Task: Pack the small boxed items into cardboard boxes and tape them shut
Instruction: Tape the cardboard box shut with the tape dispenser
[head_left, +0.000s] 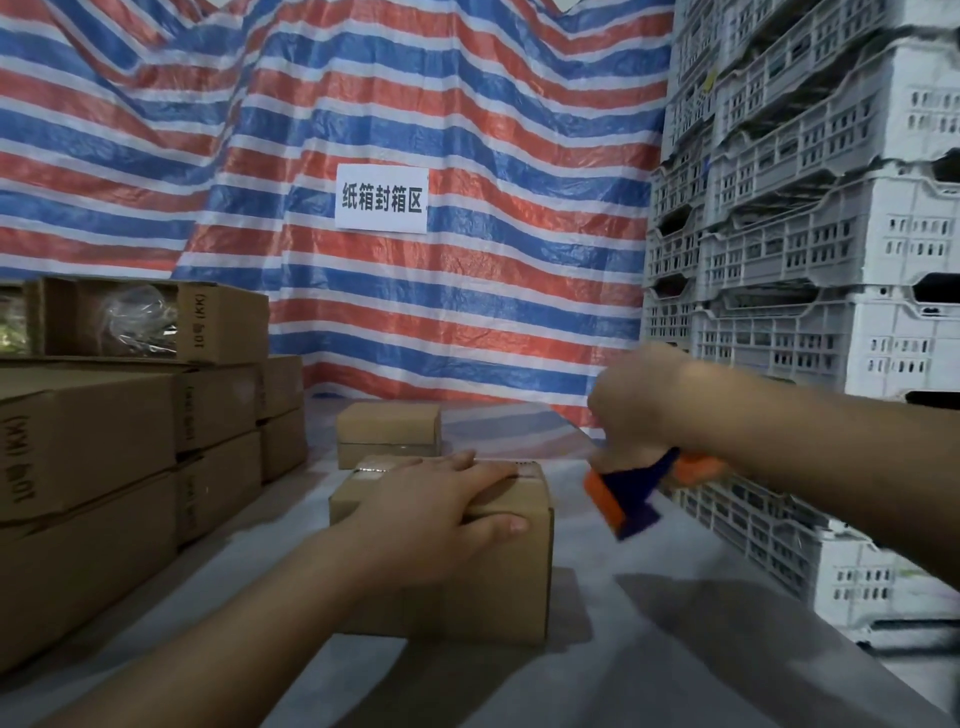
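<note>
My left hand (441, 512) lies flat on top of the cardboard box (498, 566) in front of me, fingers straight and pressing down along its lid, thumb stretched over the near top edge; that grip is released, nothing curled around anything. The box sits closed on the pale surface (649, 649), near its middle, with a strip of clear tape (371, 472) showing at the far left end of its top seam.

My right hand (631, 410) is raised to the right of the box and apart from it, its grip clenched around the handle of a tape dispenser (631, 493) (orange and dark blue, blurred, so I cannot make out the tape roll itself). The dispenser hangs in the air beside the box's right end, not touching it.

Just behind my box stands a second small cardboard box (388, 434), closed, with tape along its side. To my left a stack of larger cartons (104, 441) rises in several layers, printed lettering on their ends; the topmost one (156, 319) is open toward me and holds something in clear plastic wrap. To my right white slotted plastic crates (810, 234) are piled high. A red, white and blue striped tarp (363, 104) hangs behind everything, with a white paper sign (382, 199) fixed to it.
</note>
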